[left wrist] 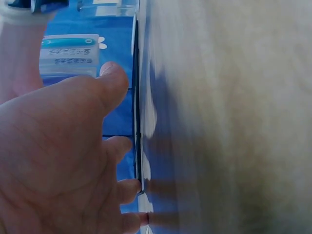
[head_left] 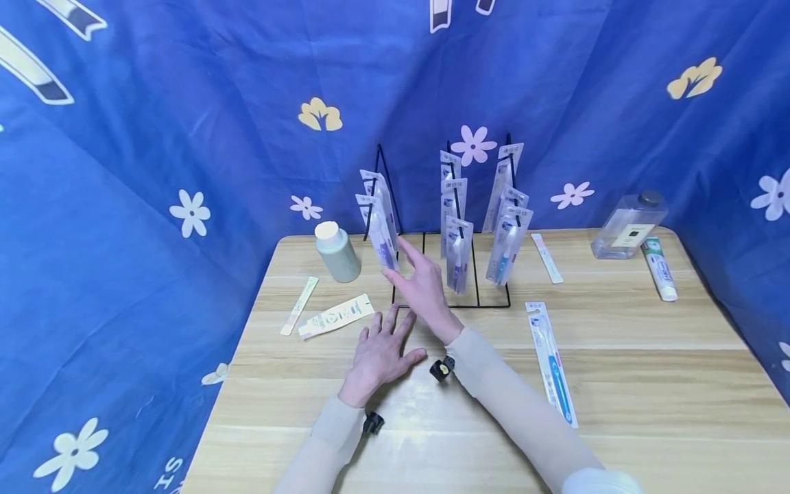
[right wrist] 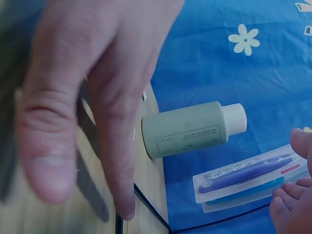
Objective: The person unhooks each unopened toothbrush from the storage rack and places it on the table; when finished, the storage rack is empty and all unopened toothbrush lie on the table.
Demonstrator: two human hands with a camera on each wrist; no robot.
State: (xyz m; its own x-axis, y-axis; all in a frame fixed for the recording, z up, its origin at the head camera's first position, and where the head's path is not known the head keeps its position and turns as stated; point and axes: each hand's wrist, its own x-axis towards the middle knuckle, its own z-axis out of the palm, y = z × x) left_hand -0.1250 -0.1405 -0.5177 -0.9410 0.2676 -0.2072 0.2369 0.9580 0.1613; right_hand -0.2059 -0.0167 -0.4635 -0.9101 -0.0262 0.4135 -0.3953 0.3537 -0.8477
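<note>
My right hand (head_left: 426, 285) is raised over the front left of a black wire rack (head_left: 492, 306), thumb and index finger spread apart. Its fingertips are right beside a packaged purple toothbrush (head_left: 384, 240) hanging on the left arm of the rack; a blue one (right wrist: 243, 196) hangs behind it. Nothing is between the fingers. Low over the wooden table, my left hand (head_left: 381, 353) extends with straight, spread fingers, their tips close to the rack's front left corner. In the right wrist view, the left hand (right wrist: 117, 58) fills the upper left.
More packaged toothbrushes hang on the middle (head_left: 458, 264) and right (head_left: 507, 250) arms. On the left are a green bottle (head_left: 339, 257), toothpaste tube (head_left: 336, 317) and thin packet (head_left: 300, 306). Rightward lie a toothbrush pack (head_left: 551, 363), another packet (head_left: 546, 259), clear bottle (head_left: 626, 230) and tube (head_left: 659, 267).
</note>
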